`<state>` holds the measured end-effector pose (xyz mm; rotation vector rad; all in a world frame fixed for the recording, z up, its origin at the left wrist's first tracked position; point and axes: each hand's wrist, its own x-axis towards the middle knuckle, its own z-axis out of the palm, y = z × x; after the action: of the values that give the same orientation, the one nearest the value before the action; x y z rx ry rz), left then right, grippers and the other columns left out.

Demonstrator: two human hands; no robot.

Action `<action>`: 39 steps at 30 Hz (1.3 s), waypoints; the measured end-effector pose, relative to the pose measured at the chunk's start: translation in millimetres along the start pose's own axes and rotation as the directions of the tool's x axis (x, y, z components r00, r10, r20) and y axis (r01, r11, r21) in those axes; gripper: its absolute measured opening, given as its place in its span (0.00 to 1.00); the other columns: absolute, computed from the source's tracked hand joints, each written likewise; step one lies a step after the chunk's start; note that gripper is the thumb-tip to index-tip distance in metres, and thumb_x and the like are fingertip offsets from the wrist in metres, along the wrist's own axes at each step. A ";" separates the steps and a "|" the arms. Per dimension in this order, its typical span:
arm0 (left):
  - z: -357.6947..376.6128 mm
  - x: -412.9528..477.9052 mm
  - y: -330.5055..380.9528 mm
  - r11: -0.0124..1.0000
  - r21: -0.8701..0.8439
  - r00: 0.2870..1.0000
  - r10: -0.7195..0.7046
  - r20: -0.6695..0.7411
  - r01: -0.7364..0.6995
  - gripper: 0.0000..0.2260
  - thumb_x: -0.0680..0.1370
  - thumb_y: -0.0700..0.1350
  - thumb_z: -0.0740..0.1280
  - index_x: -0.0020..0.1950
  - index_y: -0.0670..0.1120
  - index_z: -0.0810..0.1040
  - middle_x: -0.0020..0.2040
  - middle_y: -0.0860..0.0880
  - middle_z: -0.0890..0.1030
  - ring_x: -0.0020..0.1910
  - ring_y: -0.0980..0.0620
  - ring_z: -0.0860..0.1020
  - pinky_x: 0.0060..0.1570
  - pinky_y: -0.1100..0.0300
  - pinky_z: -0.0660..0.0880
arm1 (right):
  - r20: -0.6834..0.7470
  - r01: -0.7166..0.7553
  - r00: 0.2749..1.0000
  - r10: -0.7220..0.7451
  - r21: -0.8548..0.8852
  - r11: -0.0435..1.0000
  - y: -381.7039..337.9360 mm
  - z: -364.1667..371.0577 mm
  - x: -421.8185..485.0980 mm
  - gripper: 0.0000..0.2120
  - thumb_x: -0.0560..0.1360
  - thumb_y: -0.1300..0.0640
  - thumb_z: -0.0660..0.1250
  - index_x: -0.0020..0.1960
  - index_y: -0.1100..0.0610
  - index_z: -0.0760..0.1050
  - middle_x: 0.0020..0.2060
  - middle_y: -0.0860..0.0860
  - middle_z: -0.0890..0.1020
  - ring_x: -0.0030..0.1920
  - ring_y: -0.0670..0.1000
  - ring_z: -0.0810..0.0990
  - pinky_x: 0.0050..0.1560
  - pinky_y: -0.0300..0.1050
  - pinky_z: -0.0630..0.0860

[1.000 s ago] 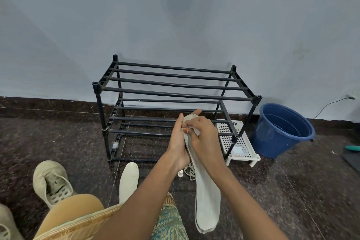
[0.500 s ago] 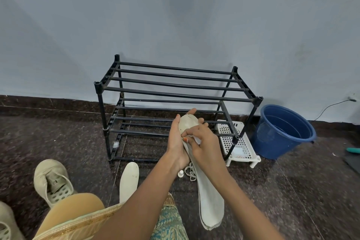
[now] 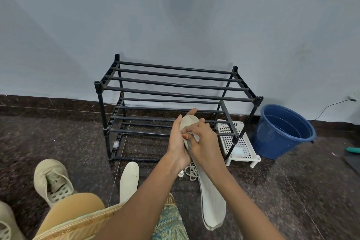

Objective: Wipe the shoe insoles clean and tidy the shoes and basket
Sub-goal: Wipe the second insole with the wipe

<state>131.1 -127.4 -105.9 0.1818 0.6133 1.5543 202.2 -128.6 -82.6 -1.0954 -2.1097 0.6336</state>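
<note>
Insole (image 3: 213, 206): hanging before the rack (image 3: 175, 91), heel pointing to 5 o'clock.
Left hand (image 3: 178, 142): straight fingers backing its toe end.
Right hand (image 3: 204, 142): curled fingers pinching a cloth (image 3: 196, 137) against it; likely best stroking firmly toward 5 o'clock.

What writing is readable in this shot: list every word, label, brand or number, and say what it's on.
No text here can be read.
Tag inside the shoe: too small to read.
Card with red marks in the white basket: blurred.
Pale sticker on the shoe rack leg: too small to tell whether it bears writing.
</note>
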 end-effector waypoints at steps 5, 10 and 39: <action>-1.0 3.5 1.5 0.999 -0.035 0.999 0.041 -0.012 -0.041 0.20 0.82 0.55 0.50 0.54 0.48 0.79 0.38 0.47 0.80 0.46 0.49 0.79 0.53 0.54 0.74 | 0.010 0.007 1.000 -0.007 0.010 1.000 -0.9 -2.1 -8.2 0.07 0.71 0.69 0.65 0.44 0.60 0.81 0.44 0.54 0.79 0.43 0.44 0.71 0.45 0.22 0.63; -1.0 3.1 1.0 0.999 -0.014 0.999 0.030 -0.009 -0.031 0.20 0.82 0.56 0.50 0.55 0.49 0.79 0.43 0.46 0.80 0.50 0.49 0.78 0.55 0.54 0.74 | -0.020 0.007 1.000 -0.007 -0.022 1.000 0.7 0.9 -6.9 0.08 0.72 0.68 0.65 0.46 0.61 0.81 0.44 0.54 0.78 0.46 0.47 0.72 0.46 0.23 0.63; 2.0 -3.9 -0.3 0.999 0.051 0.997 -0.009 0.071 0.005 0.21 0.82 0.56 0.50 0.60 0.49 0.77 0.48 0.49 0.84 0.47 0.53 0.82 0.47 0.60 0.79 | -0.219 0.043 0.973 -0.071 -0.129 0.991 0.7 12.6 10.0 0.08 0.74 0.65 0.62 0.49 0.57 0.78 0.44 0.49 0.74 0.48 0.48 0.73 0.51 0.39 0.72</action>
<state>132.7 -130.6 -103.4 0.2722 0.5968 1.5198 189.0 -121.2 -88.0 -1.1133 -1.9976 0.3375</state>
